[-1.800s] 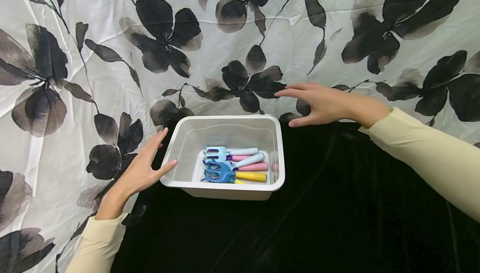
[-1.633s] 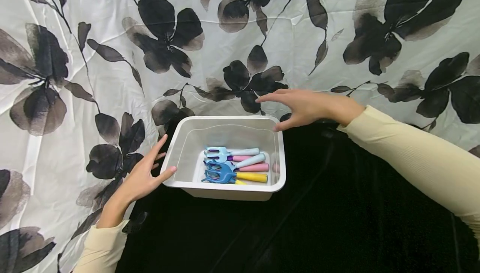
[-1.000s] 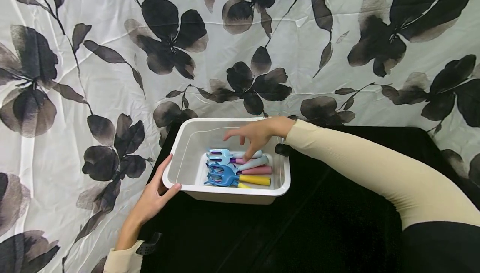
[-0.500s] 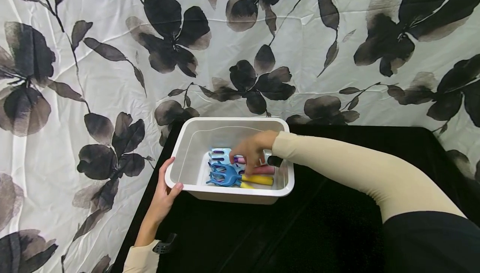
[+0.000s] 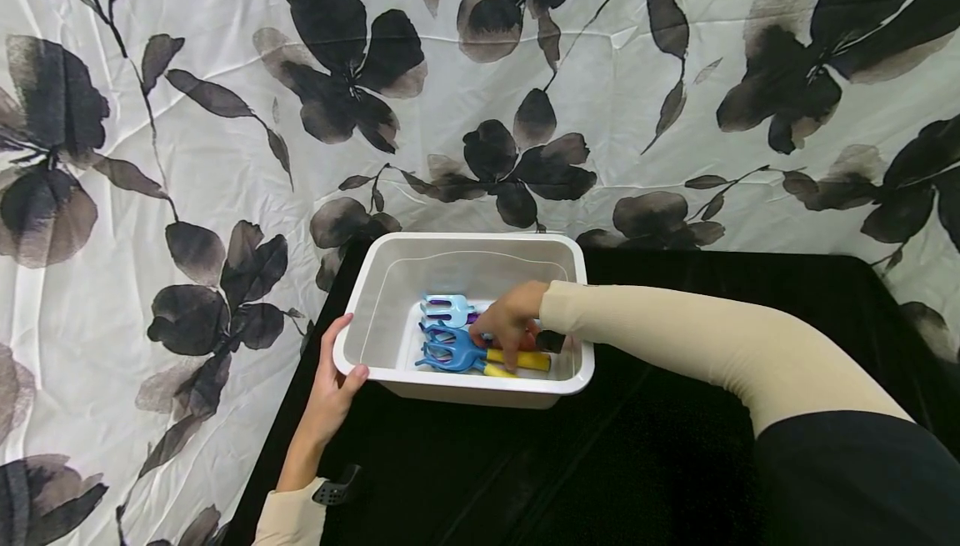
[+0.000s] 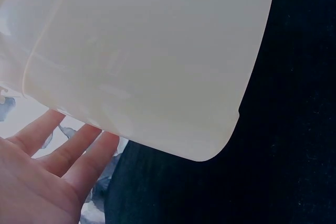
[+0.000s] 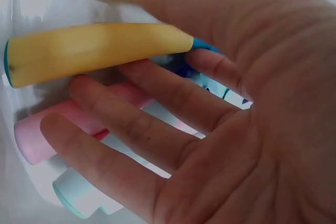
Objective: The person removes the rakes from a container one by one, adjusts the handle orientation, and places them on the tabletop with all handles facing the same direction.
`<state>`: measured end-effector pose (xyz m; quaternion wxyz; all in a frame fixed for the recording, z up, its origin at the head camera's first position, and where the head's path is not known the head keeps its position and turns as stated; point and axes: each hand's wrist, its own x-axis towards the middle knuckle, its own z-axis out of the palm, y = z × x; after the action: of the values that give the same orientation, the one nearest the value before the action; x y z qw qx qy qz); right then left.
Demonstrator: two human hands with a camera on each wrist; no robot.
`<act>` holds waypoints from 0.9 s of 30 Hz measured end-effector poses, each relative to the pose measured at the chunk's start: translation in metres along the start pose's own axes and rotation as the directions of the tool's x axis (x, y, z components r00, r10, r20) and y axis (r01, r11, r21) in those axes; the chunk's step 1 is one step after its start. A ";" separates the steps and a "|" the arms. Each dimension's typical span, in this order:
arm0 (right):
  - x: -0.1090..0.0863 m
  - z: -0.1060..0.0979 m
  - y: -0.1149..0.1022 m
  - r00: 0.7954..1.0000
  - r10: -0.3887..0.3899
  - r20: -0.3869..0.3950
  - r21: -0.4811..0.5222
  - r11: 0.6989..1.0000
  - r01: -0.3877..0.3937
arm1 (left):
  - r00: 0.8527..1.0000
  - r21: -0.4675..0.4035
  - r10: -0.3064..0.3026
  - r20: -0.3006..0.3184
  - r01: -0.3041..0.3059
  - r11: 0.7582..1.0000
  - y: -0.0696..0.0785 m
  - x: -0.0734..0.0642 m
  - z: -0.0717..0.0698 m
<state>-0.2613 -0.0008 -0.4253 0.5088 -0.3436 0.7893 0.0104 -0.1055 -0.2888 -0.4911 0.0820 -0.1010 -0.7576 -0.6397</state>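
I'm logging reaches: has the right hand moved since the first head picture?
Yes. Against the white bin, the right hand has gone left and downward in view: from beyond the bin's far right corner to inside, at the yellow handles.

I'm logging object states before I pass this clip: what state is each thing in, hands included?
White bin: upright, uncovered
Yellow handles: lying in the bin, a gap between them
Pink handle: lying, partly behind fingers
Light-blue fork: lying, tines toward the bin's left end
Left hand: holding the bin's left end
Right hand: inside the bin, fingers spread
Floral cloth: creased
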 end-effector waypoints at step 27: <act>0.004 0.007 -0.008 0.997 -0.025 -0.073 -0.026 0.999 0.023 | 0.998 -0.026 0.056 -0.017 -0.056 0.998 -0.006 0.001 0.001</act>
<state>-0.2521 -0.0064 -0.4299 0.4752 -0.3598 0.8030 0.0017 -0.1079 -0.2887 -0.4963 0.1045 -0.1182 -0.7451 -0.6480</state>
